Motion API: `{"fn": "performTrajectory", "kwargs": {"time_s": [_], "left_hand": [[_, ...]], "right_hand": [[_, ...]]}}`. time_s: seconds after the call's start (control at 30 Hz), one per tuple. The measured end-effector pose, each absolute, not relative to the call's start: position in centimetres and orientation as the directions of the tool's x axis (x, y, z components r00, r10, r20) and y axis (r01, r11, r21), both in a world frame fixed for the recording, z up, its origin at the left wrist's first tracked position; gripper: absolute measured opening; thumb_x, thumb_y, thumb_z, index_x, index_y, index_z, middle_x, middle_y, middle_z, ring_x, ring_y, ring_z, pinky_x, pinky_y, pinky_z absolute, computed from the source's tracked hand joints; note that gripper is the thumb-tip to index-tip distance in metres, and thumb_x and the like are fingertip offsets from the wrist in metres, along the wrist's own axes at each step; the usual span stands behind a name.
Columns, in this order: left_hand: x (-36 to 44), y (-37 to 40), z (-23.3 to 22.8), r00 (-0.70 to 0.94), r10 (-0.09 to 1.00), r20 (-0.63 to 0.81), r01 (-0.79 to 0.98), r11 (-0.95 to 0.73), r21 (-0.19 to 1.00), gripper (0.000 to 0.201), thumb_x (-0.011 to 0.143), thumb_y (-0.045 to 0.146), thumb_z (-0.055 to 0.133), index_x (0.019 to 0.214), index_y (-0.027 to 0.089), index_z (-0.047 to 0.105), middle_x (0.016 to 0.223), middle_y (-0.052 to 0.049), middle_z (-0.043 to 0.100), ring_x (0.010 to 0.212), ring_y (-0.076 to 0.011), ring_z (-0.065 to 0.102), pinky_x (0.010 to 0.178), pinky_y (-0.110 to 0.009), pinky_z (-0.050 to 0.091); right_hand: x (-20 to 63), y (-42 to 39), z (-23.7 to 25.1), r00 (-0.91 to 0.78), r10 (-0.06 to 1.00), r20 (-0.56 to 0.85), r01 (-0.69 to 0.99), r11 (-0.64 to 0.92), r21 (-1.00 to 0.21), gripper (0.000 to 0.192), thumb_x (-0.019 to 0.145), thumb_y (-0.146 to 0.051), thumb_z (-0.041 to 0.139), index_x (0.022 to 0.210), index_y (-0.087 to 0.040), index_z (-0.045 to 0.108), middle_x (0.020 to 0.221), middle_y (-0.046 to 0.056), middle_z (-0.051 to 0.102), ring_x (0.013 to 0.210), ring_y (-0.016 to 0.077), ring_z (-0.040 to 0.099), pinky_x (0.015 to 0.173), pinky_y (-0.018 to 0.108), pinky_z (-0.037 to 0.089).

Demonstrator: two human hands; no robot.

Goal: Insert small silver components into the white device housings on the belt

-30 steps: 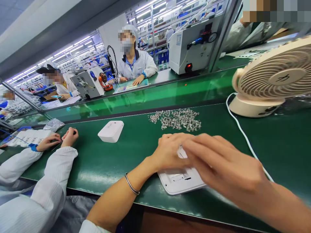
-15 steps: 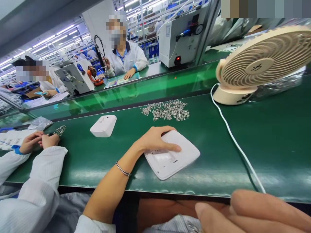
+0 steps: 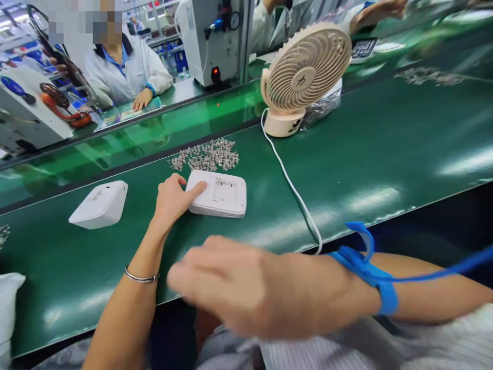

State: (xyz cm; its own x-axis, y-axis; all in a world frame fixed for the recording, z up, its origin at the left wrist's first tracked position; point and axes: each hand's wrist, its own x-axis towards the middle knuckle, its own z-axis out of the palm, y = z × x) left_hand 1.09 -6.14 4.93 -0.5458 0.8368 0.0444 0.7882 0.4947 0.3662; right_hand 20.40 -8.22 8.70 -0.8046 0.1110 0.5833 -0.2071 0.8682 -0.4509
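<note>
Left hand (image 3: 173, 198) rests on the green bench (image 3: 385, 154), fingers loosely curled, forefinger and thumb touching the near-left edge of a flat white plastic case (image 3: 221, 194) w/o gripping it. Case lies flat, just in front of a heap of small metal parts (image 3: 206, 155). Right hand (image 3: 231, 288) hangs blurred over the bench's near edge, fingers spread, holding nothing; blue strap (image 3: 370, 275) on its wrist. Second white case (image 3: 99, 204) sits well left. Beige desk fan (image 3: 304, 77) stands further back, its white cord (image 3: 292, 190) running past the case's right side.
</note>
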Motion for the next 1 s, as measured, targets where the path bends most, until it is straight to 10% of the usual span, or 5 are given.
{"fn": "performTrajectory", "kwargs": {"time_s": [0.3,1.0], "left_hand": [[5.1,-7.2,3.9,-0.359,0.857,0.37,0.933,0.324,0.155,0.042,0.078,0.037,0.053,0.116,0.018,0.053,0.125,-0.01,0.052,0.109,-0.0298,0.047,0.091,-0.043,0.035],[8.1,-8.1,1.1,-0.128,0.933,0.335,0.989,0.144,-0.023,0.057,0.081,0.061,0.042,0.125,0.027,0.053,0.139,-0.016,0.038,0.123,-0.0411,0.035,0.094,-0.054,0.027]], "right_hand": [[19.2,2.3,2.3,-0.636,0.62,0.459,0.097,0.655,-0.75,0.012,0.08,-0.009,0.048,0.072,-0.016,0.055,0.069,0.0,0.055,0.064,0.0131,0.052,0.06,0.023,0.04],[18.0,3.8,-1.3,-0.559,0.568,0.604,0.281,0.815,-0.506,0.012,0.075,-0.008,0.049,0.068,-0.017,0.053,0.084,0.007,0.055,0.077,0.0192,0.054,0.069,0.032,0.045]]}}
